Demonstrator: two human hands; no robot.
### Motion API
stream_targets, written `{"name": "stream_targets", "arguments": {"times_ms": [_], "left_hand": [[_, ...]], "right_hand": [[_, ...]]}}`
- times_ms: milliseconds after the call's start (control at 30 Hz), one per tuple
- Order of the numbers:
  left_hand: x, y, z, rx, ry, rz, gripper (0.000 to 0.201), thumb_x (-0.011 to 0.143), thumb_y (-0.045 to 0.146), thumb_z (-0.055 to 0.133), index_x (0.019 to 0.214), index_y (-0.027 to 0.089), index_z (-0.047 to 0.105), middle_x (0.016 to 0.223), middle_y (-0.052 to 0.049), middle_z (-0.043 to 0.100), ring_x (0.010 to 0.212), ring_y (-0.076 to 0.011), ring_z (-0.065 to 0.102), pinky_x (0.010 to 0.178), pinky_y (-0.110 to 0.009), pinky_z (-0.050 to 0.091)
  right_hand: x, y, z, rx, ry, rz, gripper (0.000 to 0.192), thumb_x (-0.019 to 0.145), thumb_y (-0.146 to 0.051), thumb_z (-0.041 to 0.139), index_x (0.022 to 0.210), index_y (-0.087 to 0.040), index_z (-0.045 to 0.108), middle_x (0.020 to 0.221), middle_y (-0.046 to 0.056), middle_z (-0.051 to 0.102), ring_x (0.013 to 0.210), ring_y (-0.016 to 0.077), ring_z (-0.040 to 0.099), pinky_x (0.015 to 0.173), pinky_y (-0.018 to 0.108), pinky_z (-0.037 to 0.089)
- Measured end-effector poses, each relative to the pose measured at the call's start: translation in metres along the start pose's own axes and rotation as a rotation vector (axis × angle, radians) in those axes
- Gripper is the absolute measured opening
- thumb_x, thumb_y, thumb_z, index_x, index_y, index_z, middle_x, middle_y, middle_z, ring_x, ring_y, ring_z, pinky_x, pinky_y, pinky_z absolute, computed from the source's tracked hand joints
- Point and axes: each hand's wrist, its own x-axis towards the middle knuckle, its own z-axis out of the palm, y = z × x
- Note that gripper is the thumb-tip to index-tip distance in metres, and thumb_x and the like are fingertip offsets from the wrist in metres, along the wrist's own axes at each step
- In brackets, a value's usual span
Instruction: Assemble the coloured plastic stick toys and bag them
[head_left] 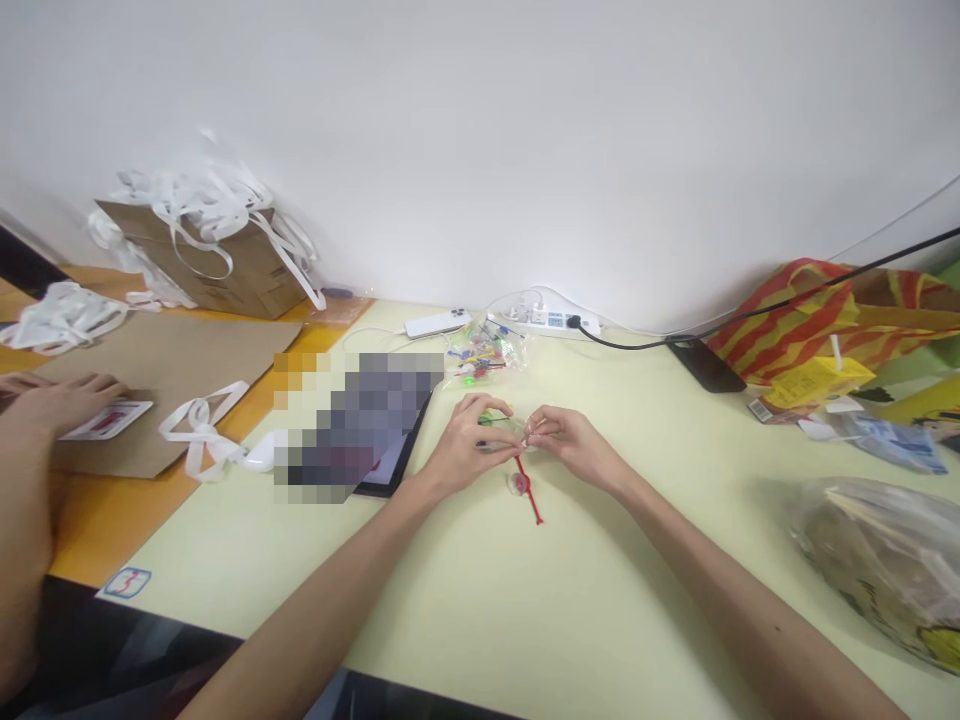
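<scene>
Looks partway: right hand (574, 443) pinches a small piece (526, 436), too blurred to ID; left hand (465, 446) part-curled beside it, grip can't tell. 1 red stick (531, 502) lies just below, on table (585, 590). Coloured parts (480, 357) by clear bag (519, 352) likely remain.

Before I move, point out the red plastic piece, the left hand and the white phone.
Red plastic piece (529, 493), head view: on its stem, beside the round part.
Left hand (465, 447), head view: back of the hand.
White phone (435, 323), head view: its back.
</scene>
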Motion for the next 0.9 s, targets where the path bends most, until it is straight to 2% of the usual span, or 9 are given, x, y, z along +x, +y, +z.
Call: {"name": "stream_targets", "arguments": {"times_ms": [67,133,167,200,367,467,533,700,900], "left_hand": [[0.0,0.0,0.0,-0.003,-0.007,-0.007,0.005,0.086,0.033,0.076,0.088,0.032,0.081,0.114,-0.005,0.064,0.114,-0.023,0.054,0.104,-0.044,0.044],[0.0,0.0,0.0,-0.006,-0.01,-0.012,0.006,0.087,0.032,0.076,0.089,0.032,0.081,0.115,-0.005,0.063,0.114,-0.0229,0.054,0.105,-0.044,0.044],[0.0,0.0,0.001,-0.007,-0.011,-0.014,0.006,0.087,0.032,0.075,0.089,0.033,0.081,0.116,-0.005,0.063,0.114,-0.0228,0.054,0.106,-0.044,0.044],[0.0,0.0,0.001,-0.006,-0.012,-0.016,0.006,0.087,0.032,0.075,0.089,0.033,0.081,0.116,-0.005,0.063,0.114,-0.0228,0.054,0.106,-0.044,0.044],[-0.001,0.001,-0.001,0.0,-0.016,-0.025,0.006,0.087,0.032,0.075,0.088,0.033,0.081,0.117,-0.005,0.063,0.115,-0.023,0.054,0.106,-0.044,0.045],[-0.001,0.002,-0.001,0.002,-0.008,-0.027,0.006,0.087,0.031,0.075,0.089,0.033,0.081,0.117,-0.005,0.063,0.115,-0.0229,0.054,0.106,-0.044,0.045],[-0.001,0.002,-0.001,0.003,-0.013,-0.022,0.006,0.086,0.031,0.076,0.088,0.032,0.081,0.116,-0.005,0.063,0.115,-0.0229,0.054,0.106,-0.045,0.045],[-0.001,0.002,-0.002,-0.017,-0.018,-0.013,0.006,0.085,0.028,0.077,0.087,0.032,0.081,0.116,-0.005,0.063,0.115,-0.0227,0.055,0.107,-0.045,0.046],[-0.001,0.009,0.0,-0.084,-0.046,0.026,0.005,0.084,0.027,0.078,0.084,0.031,0.081,0.127,-0.006,0.06,0.13,-0.0254,0.048,0.114,-0.047,0.041]], "right_hand": [[-0.01,-0.003,-0.007,-0.078,0.0,-0.036,0.014,0.094,-0.033,0.056,0.097,-0.023,0.064,0.097,0.005,0.076,0.096,0.0223,0.07,0.088,0.035,0.049],[-0.026,-0.006,-0.009,-0.284,0.207,-0.047,0.019,0.098,-0.037,0.05,0.099,-0.023,0.064,0.101,0.006,0.075,0.097,0.0235,0.067,0.089,0.038,0.047],[-0.034,-0.008,-0.007,-0.414,0.336,-0.038,0.021,0.098,-0.04,0.051,0.093,-0.023,0.063,0.094,0.006,0.074,0.092,0.0246,0.066,0.086,0.039,0.046],[-0.044,-0.01,-0.004,-0.522,0.374,-0.026,0.026,0.098,-0.043,0.051,0.086,-0.023,0.061,0.086,0.006,0.072,0.085,0.0249,0.064,0.081,0.04,0.045],[-0.08,-0.012,0.033,-0.759,0.134,-0.082,0.031,0.089,-0.05,0.067,0.077,-0.023,0.055,0.079,0.005,0.067,0.077,0.0257,0.059,0.074,0.041,0.043],[-0.089,-0.006,0.045,-0.78,0.087,-0.094,0.016,0.096,-0.029,0.056,0.081,-0.024,0.056,0.085,0.006,0.067,0.08,0.0255,0.06,0.075,0.041,0.044],[-0.093,-0.002,0.045,-0.753,0.075,-0.081,0.017,0.098,-0.021,0.047,0.084,-0.024,0.057,0.088,0.007,0.067,0.082,0.0255,0.06,0.075,0.041,0.045],[-0.103,0.009,0.02,-0.684,0.117,-0.049,0.022,0.1,-0.022,0.041,0.085,-0.023,0.057,0.087,0.007,0.065,0.081,0.0255,0.058,0.075,0.042,0.045],[-0.1,0.025,-0.047,-0.775,0.444,-0.029,0.018,0.096,-0.034,0.052,0.089,-0.024,0.065,0.104,0.01,0.065,0.097,0.0307,0.056,0.087,0.048,0.045]]}}
